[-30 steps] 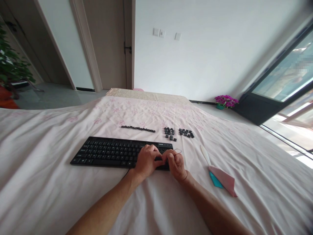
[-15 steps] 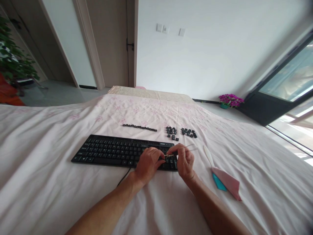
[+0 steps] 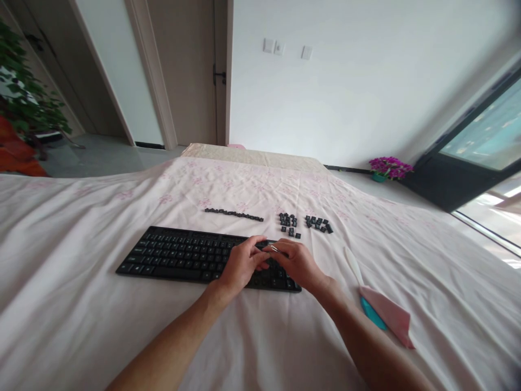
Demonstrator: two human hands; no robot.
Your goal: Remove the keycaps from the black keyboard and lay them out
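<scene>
A black keyboard (image 3: 175,252) lies across the bed, its right part under both hands. My right hand (image 3: 299,263) is closed over that part, holding a thin metal wire tool that looks like a keycap puller (image 3: 274,248); most of it is hidden by the fingers. My left hand (image 3: 243,263) is closed beside it, fingertips pinched together and meeting the right fingertips. Whatever the left fingers hold is too small or hidden to make out. Behind the keyboard lie loose black keycaps: one long row (image 3: 234,213), a block (image 3: 288,221) and a smaller cluster (image 3: 318,222).
A brush-like item with a white handle (image 3: 353,264) and a pink cloth part (image 3: 388,312) lies right of my right forearm. The pale flowered bedsheet (image 3: 81,244) is wrinkled. A pot of purple flowers (image 3: 389,167) stands on the floor beyond.
Both hands have shifted slightly left, toward the keyboard's back edge. My right hand has turned, so the wire now shows at the fingertips instead of sticking out to the right. The view has shifted slightly.
</scene>
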